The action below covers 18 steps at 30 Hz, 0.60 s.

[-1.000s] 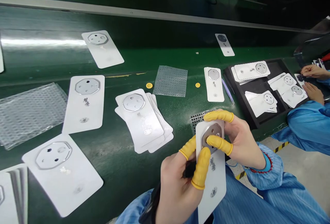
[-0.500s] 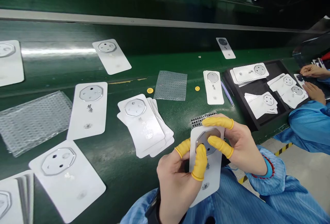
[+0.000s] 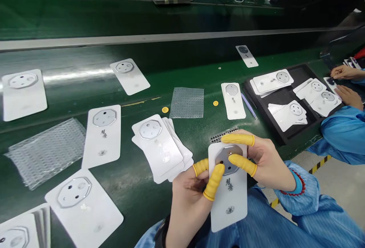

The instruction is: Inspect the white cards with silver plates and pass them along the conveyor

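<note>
Between my hands is a white phone back cover (image 3: 229, 206) with a silver octagonal camera plate, dark lettering and a round emblem. My left hand (image 3: 191, 193) grips its left edge, the thumb lying on the face below the plate. My right hand (image 3: 256, 160) pinches its upper right part, thumb tip on the octagonal plate and forefinger along the top edge. Yellow finger cots cover the thumbs and forefingers. Just behind the cover lies a clear sheet of small black round pieces (image 3: 224, 134), partly hidden by my right hand and the cover.
A fanned stack of covers (image 3: 162, 149) lies left of my hands. Bubble wrap (image 3: 186, 102), yellow finger cots (image 3: 165, 109) and purple tweezers (image 3: 249, 106) are farther back. At right stands a black tray (image 3: 281, 128) holding covers, with a co-worker's hands (image 3: 348, 84) beyond.
My view has shifted, so the bench items appear lower. My left thumb has slid off the octagonal plate towards the left edge, uncovering more of the plate and the lettering.
</note>
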{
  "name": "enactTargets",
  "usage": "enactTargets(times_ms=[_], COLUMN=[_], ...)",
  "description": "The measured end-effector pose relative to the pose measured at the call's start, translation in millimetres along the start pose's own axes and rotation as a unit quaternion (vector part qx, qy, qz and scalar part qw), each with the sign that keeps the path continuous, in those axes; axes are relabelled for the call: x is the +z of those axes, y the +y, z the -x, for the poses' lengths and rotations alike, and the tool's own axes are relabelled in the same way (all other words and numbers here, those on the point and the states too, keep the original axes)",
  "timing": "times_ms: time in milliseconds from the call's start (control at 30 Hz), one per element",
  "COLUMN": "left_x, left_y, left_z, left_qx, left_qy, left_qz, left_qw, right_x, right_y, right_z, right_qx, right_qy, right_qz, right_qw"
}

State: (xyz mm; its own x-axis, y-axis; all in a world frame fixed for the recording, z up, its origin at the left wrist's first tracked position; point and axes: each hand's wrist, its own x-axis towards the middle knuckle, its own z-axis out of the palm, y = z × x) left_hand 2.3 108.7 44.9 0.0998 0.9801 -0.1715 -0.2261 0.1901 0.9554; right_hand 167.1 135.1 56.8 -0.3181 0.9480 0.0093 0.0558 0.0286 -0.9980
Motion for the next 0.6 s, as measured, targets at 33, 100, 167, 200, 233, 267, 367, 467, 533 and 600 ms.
enactTargets(times_ms=[33,100,167,200,233,267,367,467,533,600], left_x=[-0.8,-1.9,-2.1,-2.1,-2.1,-2.1,-2.5,-3.5,-5.4,-9.0], left_y=[1.2,2.7,2.7,2.1,1.2,0.1,-2.8,-2.8,-1.4,-1.4], left_z=[-0.6,-1.0,-0.2,0.6,1.7,2.7,5.1,4.2,2.5,1.6], left_qx=[0.005,0.022,0.043,0.053,0.059,0.06,0.046,0.047,0.053,0.039], left_qy=[0.003,0.015,0.031,0.039,0.046,0.05,0.052,0.051,0.044,0.026], left_qz=[-0.01,-0.029,-0.046,-0.053,-0.06,-0.068,-0.09,-0.105,-0.112,-0.105], left_qw=[1.0,0.999,0.998,0.996,0.995,0.995,0.994,0.992,0.991,0.993], right_x=[-0.2,0.6,2.6,3.9,5.2,6.4,8.1,5.1,2.2,1.8], right_y=[-0.2,-0.4,-0.2,0.0,0.4,0.8,2.1,3.6,5.0,7.0], right_z=[0.3,1.5,3.2,4.1,5.0,5.9,7.2,5.1,2.3,0.5], right_qx=[-0.011,-0.032,-0.045,-0.048,-0.051,-0.054,-0.068,-0.071,-0.062,-0.054], right_qy=[-0.002,0.0,0.003,0.005,0.006,0.008,0.012,0.014,0.019,0.021], right_qz=[0.011,0.036,0.051,0.054,0.056,0.059,0.074,0.074,0.06,0.042], right_qw=[1.0,0.999,0.998,0.997,0.997,0.997,0.995,0.995,0.996,0.997])
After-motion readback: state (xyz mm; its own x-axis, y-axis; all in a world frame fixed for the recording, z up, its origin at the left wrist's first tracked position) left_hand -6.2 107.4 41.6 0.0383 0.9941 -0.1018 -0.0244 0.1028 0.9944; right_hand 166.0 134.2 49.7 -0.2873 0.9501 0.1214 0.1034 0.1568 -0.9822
